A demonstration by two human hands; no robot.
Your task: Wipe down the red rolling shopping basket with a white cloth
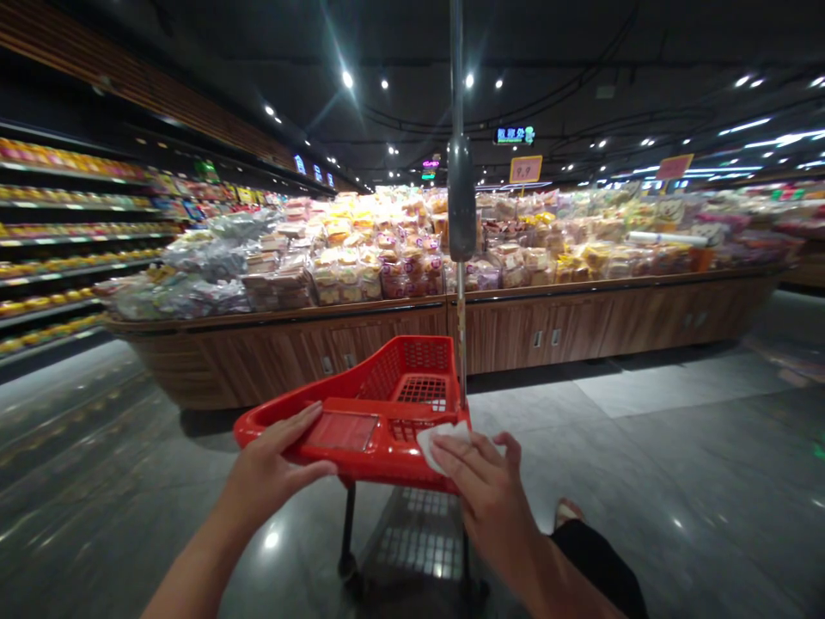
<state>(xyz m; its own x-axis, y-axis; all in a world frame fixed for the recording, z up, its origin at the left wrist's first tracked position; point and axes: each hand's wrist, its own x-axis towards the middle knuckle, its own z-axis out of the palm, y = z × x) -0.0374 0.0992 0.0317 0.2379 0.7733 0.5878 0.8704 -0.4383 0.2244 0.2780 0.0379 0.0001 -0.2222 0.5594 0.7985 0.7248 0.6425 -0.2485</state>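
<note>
A red plastic shopping cart [422,344] stands in front of me, its basket pointing away and its wide handle panel [339,430] towards me. My left hand [274,460] holds the left part of that panel, fingers over the top and thumb along the near side. A crumpled white tissue [429,443] is in my right hand [480,477], which presses it against the right end of the handle with bent fingers. Part of the tissue is hidden under the fingers. Through the basket's grid the grey floor shows.
A metal pole with a dark grey sleeve [461,198] rises at the cart's right side. Behind stands a long wooden display counter [387,340] piled with packaged food [348,249]. Stocked shelves [70,232] line the left. My foot [568,511] is on the tiled floor.
</note>
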